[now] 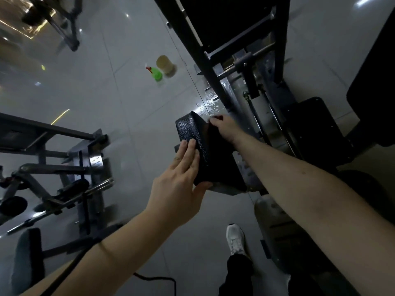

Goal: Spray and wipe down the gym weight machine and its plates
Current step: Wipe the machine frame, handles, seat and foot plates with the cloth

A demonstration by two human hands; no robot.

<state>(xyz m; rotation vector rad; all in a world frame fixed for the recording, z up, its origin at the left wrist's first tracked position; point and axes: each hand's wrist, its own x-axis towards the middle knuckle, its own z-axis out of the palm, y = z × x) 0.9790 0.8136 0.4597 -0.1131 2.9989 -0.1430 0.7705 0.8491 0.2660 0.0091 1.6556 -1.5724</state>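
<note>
Grey floor tiles (132, 103) shine under dim gym lighting as a person bends over the weight machine (213, 86) to clean its black textured pad (190, 129), which juts out low at the side of the frame. The left hand (181, 180) lies on the pad with its grip apart, fingers straight along the top and thumb hooked under the near edge, apparently bracing the pad so that it does not swing under pressure. The right hand (224, 127) reaches to the far edge, its grip curled on what looks like a dark cloth (215, 144), though black on black makes this hard to confirm. Droplets (210, 101) bead on the steel base just beyond, which suggests spraying is done here and wiping is the step in hand. A green spray bottle (155, 73) stands on the floor beside a beige tub (165, 64), well apart from both hands but handy for the next section. No weight plates can be clearly made out.
</note>
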